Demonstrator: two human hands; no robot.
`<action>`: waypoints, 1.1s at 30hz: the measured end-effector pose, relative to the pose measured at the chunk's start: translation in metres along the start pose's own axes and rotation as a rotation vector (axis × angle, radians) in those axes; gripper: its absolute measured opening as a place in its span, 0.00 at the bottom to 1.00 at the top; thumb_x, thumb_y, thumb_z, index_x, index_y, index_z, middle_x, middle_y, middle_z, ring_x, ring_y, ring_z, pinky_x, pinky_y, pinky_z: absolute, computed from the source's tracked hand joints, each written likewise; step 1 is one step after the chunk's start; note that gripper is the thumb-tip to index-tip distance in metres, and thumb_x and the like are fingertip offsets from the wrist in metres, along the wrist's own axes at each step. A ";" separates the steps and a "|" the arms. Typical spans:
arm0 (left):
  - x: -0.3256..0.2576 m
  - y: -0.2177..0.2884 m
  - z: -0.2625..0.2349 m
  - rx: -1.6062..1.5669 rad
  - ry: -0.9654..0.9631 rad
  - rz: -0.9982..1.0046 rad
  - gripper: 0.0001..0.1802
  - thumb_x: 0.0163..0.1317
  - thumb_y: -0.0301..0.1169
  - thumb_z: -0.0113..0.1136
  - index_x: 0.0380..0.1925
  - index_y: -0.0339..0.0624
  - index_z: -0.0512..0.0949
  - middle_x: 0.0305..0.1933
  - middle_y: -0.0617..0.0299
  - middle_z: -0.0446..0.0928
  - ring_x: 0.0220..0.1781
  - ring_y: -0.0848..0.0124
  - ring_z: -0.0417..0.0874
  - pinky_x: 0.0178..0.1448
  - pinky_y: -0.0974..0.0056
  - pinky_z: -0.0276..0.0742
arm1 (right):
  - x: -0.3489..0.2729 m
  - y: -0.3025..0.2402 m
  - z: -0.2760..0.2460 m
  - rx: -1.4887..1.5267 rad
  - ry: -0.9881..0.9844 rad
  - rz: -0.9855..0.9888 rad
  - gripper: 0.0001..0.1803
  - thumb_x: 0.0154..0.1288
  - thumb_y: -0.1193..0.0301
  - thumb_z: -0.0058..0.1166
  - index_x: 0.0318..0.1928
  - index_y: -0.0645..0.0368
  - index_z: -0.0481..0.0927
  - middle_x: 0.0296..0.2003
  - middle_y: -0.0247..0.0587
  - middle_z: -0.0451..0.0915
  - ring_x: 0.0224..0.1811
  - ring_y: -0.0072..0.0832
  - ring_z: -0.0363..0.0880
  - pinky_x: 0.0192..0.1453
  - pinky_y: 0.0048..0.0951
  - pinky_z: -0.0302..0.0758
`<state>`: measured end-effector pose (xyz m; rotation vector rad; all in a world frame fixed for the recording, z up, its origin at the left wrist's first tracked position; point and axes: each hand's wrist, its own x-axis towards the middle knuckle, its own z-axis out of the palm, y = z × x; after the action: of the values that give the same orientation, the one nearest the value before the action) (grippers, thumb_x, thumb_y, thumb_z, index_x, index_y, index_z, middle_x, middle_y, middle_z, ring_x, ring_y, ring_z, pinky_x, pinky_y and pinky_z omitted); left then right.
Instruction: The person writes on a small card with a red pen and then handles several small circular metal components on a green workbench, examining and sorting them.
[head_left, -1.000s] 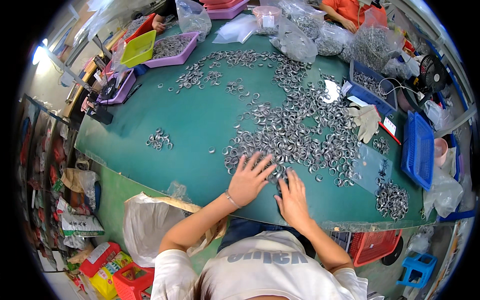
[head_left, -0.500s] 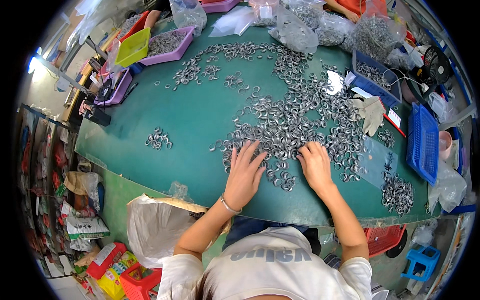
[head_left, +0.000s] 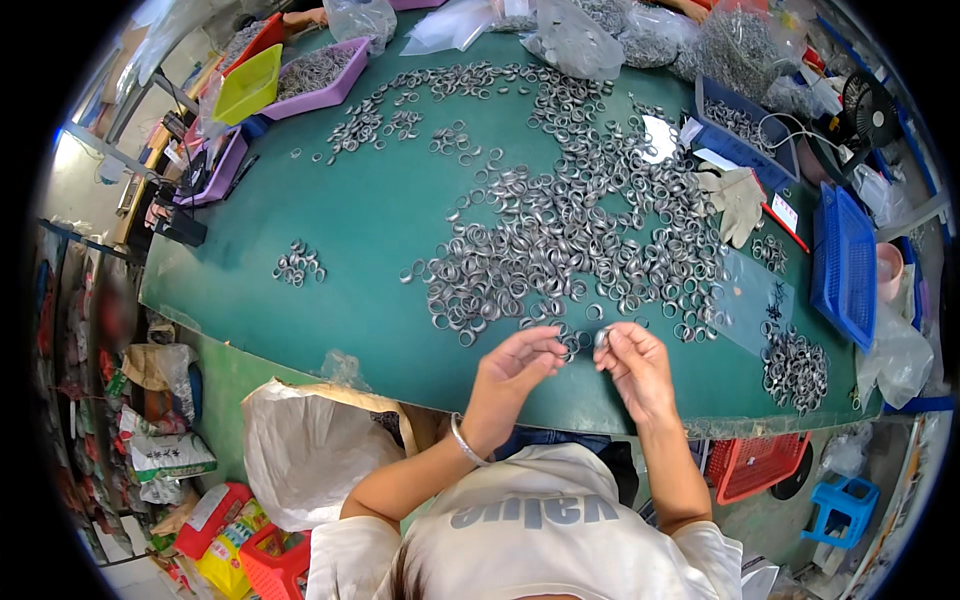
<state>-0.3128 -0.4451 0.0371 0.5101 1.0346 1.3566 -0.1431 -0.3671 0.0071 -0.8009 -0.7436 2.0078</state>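
Many small grey metal rings (head_left: 520, 245) lie in a wide, loose heap on the green tabletop (head_left: 370, 230). My right hand (head_left: 640, 370) pinches a metal ring (head_left: 602, 338) between thumb and fingers at the heap's near edge. Just left of it, my left hand (head_left: 512, 375) has its fingers bent together with the thumb, the tips right beside a few rings. Whether one of those is in its grip is hard to make out. Two smaller groups lie apart: a ring cluster (head_left: 299, 264) at the left and a ring pile (head_left: 795, 368) at the right.
A blue bin of rings (head_left: 740, 135), a glove (head_left: 737, 205), a red pen (head_left: 785, 228) and a blue basket (head_left: 843, 265) line the right side. Purple (head_left: 325, 80) and yellow-green trays (head_left: 248, 85) stand far left. Bags of rings (head_left: 740, 55) sit at the back. A large sack (head_left: 310, 450) hangs near the front edge.
Both hands have drawn back from the heap toward me and closer together. My right hand has lifted a metal ring; my left hand's spread fingers have bent inward. The view has shifted slightly.
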 end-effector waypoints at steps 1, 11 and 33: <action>0.000 -0.007 0.006 0.007 -0.011 0.002 0.19 0.60 0.22 0.54 0.53 0.35 0.69 0.44 0.60 0.75 0.45 0.73 0.76 0.51 0.69 0.71 | -0.006 0.002 0.002 0.049 -0.017 0.040 0.07 0.65 0.74 0.50 0.39 0.67 0.75 0.32 0.42 0.79 0.31 0.27 0.78 0.35 0.25 0.75; -0.012 -0.031 0.029 0.057 -0.042 0.127 0.17 0.59 0.20 0.57 0.49 0.32 0.73 0.40 0.63 0.74 0.44 0.76 0.75 0.49 0.72 0.73 | -0.047 0.010 0.019 -0.162 0.079 -0.216 0.04 0.60 0.82 0.51 0.37 0.67 0.76 0.34 0.42 0.78 0.35 0.26 0.78 0.40 0.25 0.76; -0.014 -0.036 -0.025 -0.638 -0.098 -0.210 0.13 0.62 0.24 0.50 0.47 0.34 0.72 0.30 0.65 0.68 0.34 0.75 0.68 0.45 0.69 0.67 | 0.034 0.007 -0.006 -1.572 0.151 -0.720 0.12 0.51 0.82 0.55 0.39 0.64 0.77 0.28 0.42 0.73 0.31 0.34 0.73 0.35 0.30 0.69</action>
<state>-0.3126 -0.4713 -0.0001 -0.0109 0.5103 1.3660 -0.1573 -0.3402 -0.0105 -1.1875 -2.1469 0.4194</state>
